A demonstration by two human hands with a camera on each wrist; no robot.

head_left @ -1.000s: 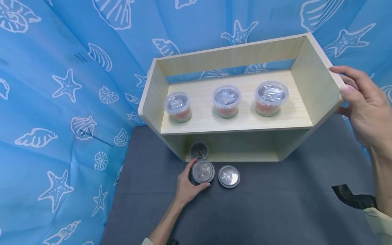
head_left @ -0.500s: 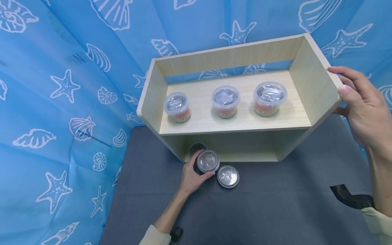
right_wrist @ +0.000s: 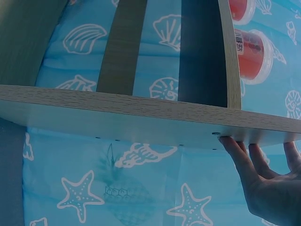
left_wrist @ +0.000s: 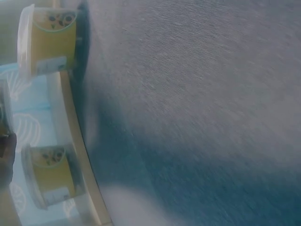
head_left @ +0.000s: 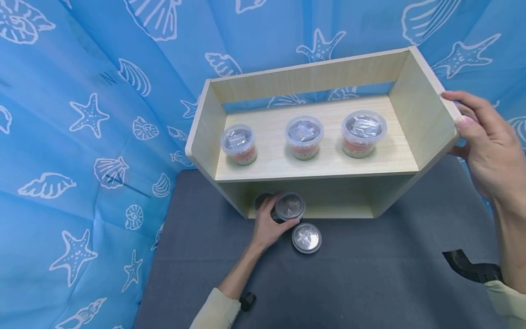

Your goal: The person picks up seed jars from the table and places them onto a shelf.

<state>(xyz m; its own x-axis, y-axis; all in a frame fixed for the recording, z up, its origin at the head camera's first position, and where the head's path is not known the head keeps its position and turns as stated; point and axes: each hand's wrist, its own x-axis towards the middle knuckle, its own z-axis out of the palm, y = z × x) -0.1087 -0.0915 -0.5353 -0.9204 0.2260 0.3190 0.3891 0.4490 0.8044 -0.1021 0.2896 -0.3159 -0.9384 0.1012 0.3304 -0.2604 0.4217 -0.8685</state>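
In the head view, my left hand [head_left: 269, 228] holds a small round lidded plastic cup [head_left: 290, 205] at the front of the lower compartment of a wooden shelf [head_left: 316, 164]. A second lidded cup [head_left: 260, 201] stands just left inside that compartment, partly hidden by my fingers. On the grey cloth in front sits another lidded cup [head_left: 307, 237], whose yellow side [left_wrist: 51, 42] shows in the left wrist view. My right hand [head_left: 491, 137] grips the front edge of the shelf's right side panel; in the right wrist view its fingertips touch the panel's outer face [right_wrist: 141, 127].
Three lidded cups with reddish sides, at left [head_left: 240, 145], middle [head_left: 304, 137] and right [head_left: 363, 132], stand on the upper board. Blue curtains [head_left: 135, 114] printed with shells and starfish hang behind and to the left. Grey cloth [head_left: 349, 283] covers the table.
My left hand has moved the held cup rightward and away from me, from before the shelf to its lower opening. My right hand stays on the side panel.
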